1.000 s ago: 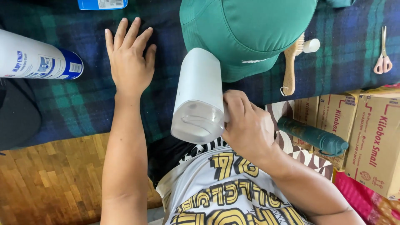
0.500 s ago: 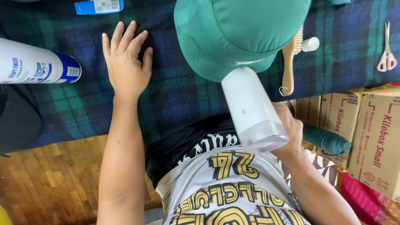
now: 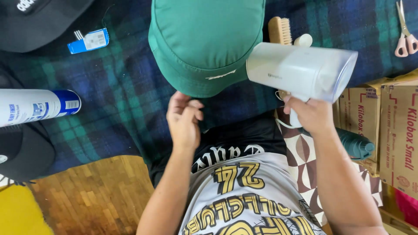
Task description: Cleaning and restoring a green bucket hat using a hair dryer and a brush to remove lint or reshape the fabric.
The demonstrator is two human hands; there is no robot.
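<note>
A green bucket hat (image 3: 204, 39) lies on a dark blue and green plaid blanket (image 3: 122, 91). My left hand (image 3: 185, 119) is at the hat's near edge, its fingers bunched and pinching the brim. My right hand (image 3: 309, 114) grips the handle of a white handheld steamer (image 3: 300, 72). The steamer is held sideways just right of the hat, with its head close to the brim.
A white and blue spray can (image 3: 39, 106) lies at the left, near two black caps (image 3: 39, 17) (image 3: 21, 152) and a blue tag (image 3: 89, 40). A wooden brush (image 3: 279, 30) and pink scissors (image 3: 405, 39) lie behind. Cardboard boxes (image 3: 396, 130) and a teal umbrella (image 3: 355, 146) are at the right.
My left hand left its flat rest on the blanket and came to the hat's brim. My right hand swung the steamer from in front of me up to the hat's right side.
</note>
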